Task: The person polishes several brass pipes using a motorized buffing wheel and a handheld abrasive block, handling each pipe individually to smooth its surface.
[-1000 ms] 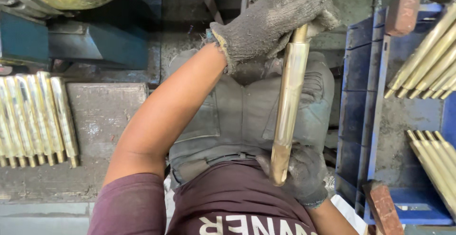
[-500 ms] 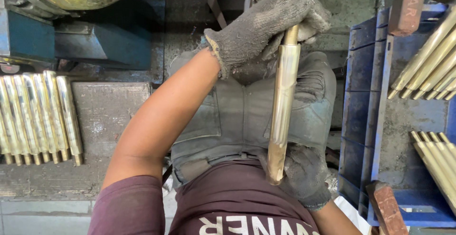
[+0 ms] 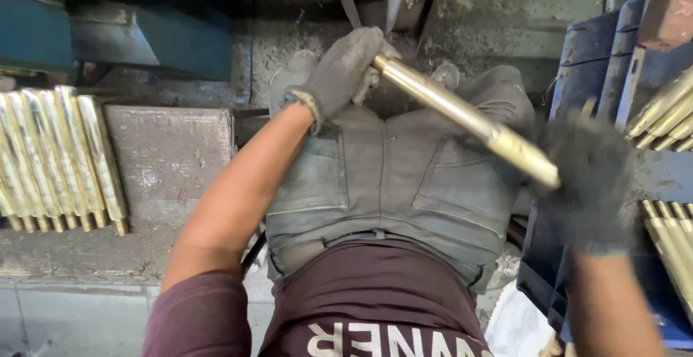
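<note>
My left hand (image 3: 339, 72) is clamped on one end of the brass rod (image 3: 462, 119), my gloved right hand (image 3: 588, 176) closed around the other end over my lap, beside the blue tray (image 3: 577, 61) of rods.

The left hand (image 3: 339, 75), in a grey knit glove, is stretched forward over the lap with its bare forearm extended, fingers (image 3: 364, 54) curled tight around the far end of a brass rod (image 3: 462, 119). The right hand (image 3: 588, 184), also gloved and blurred, sits out to the side, its fingers at the rod's near end; whether they grip it is unclear.
</note>
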